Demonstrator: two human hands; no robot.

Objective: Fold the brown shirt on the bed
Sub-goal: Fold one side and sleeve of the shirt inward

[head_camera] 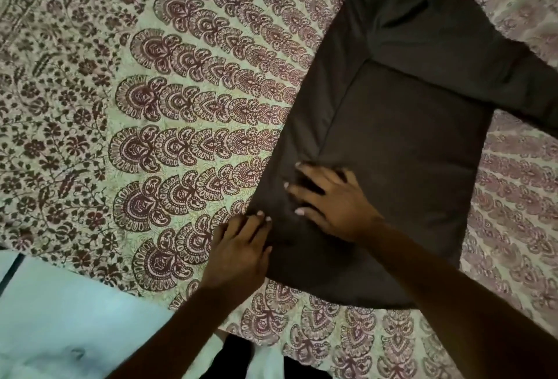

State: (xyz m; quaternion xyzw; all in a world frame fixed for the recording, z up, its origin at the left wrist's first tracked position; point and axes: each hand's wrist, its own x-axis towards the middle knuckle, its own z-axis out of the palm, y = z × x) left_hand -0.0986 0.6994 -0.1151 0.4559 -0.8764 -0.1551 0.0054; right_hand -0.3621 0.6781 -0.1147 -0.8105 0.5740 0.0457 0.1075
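The brown shirt (401,137) lies flat on the bed, its left side folded inward as a long strip along the body. One sleeve stretches out to the right edge of the view. My right hand (329,197) rests palm down with spread fingers on the folded strip near the shirt's lower left. My left hand (238,248) lies flat at the shirt's left edge, fingertips touching the fabric, the palm over the bedsheet. Neither hand grips the cloth.
A patterned bedsheet (181,106) with maroon motifs covers the bed around the shirt. The bed's near edge runs along the lower left, with pale floor (60,318) beyond it.
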